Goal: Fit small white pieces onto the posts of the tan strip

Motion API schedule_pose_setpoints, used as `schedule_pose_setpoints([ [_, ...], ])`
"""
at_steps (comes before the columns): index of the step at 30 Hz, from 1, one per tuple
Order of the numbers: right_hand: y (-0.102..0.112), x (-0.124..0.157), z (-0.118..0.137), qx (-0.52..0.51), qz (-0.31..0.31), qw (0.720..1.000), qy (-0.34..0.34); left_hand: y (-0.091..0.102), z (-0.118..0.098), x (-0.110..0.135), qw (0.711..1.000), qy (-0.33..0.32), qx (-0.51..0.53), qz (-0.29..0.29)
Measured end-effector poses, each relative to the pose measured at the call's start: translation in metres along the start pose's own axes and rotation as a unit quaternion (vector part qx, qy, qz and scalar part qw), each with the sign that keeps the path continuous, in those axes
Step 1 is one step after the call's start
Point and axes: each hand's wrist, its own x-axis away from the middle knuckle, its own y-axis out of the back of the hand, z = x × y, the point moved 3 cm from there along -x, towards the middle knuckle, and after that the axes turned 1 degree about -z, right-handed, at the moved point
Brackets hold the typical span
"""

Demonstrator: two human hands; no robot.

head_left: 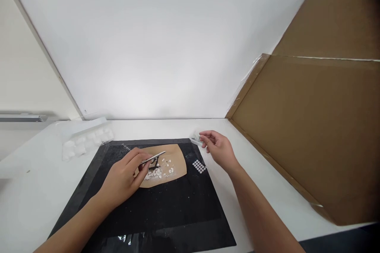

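My left hand (126, 172) is closed around a thin pale stick-like tool (157, 155), held slantwise over a tan sheet (178, 158). Beneath its tip lie small white pieces (157, 172) and a dark, thin-limbed item (153, 167) that is partly hidden by my fingers. Off to the right, my right hand (219, 148) has its thumb and fingertips brought together beside a small clear plastic container (196, 139). Whether those fingertips grip the container or something tiny from it cannot be made out.
A black mat (166, 213) covers much of the white table (26, 197). White round dots (199, 166) form a grid at its right edge. A clear plastic tray with white compartments (86, 142) sits back left. A cardboard panel (311, 126) stands along the right side.
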Motion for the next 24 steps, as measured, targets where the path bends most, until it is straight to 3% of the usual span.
schedule_pose_setpoints([
  [4,-0.035,0.021,0.02,-0.081,0.074,0.994,-0.01,-0.001,-0.002,-0.001,1.0,-0.002,0.009,-0.01],
  [11,-0.078,0.052,0.039,-0.243,0.192,0.95,-0.036,0.0,-0.009,-0.001,0.998,0.018,0.059,-0.016],
  [19,-0.099,0.068,0.038,-0.281,0.199,0.938,-0.04,-0.001,-0.014,-0.002,0.991,0.065,0.111,-0.026],
  [24,-0.102,0.073,0.04,-0.253,0.176,0.951,-0.013,-0.004,-0.017,0.001,0.992,0.062,0.106,-0.019],
])
